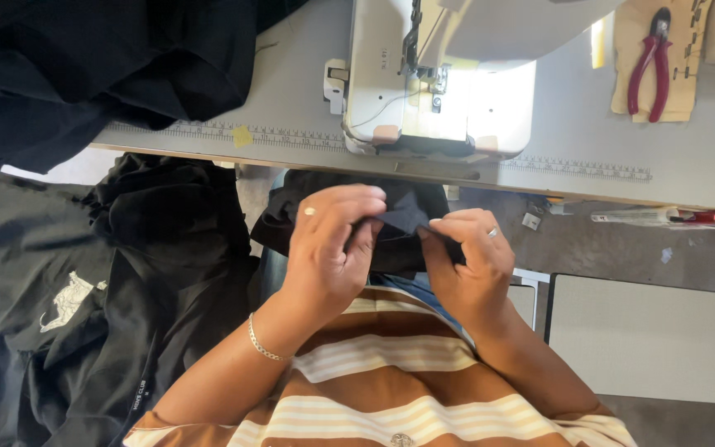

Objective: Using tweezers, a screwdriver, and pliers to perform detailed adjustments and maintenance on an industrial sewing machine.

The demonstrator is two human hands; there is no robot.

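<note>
Black garments point(84, 314) are heaped at nine o'clock. Centre frame, the left hand point(328, 248) is pinched shut on a small piece of black fabric point(403, 217), held over the lap just below the table edge point(291, 157). The right hand point(469, 261) clamps the same piece at its other end. The sewing machine point(436, 83) sits at twelve, red-handled pliers point(647, 70) at two o'clock.
</note>
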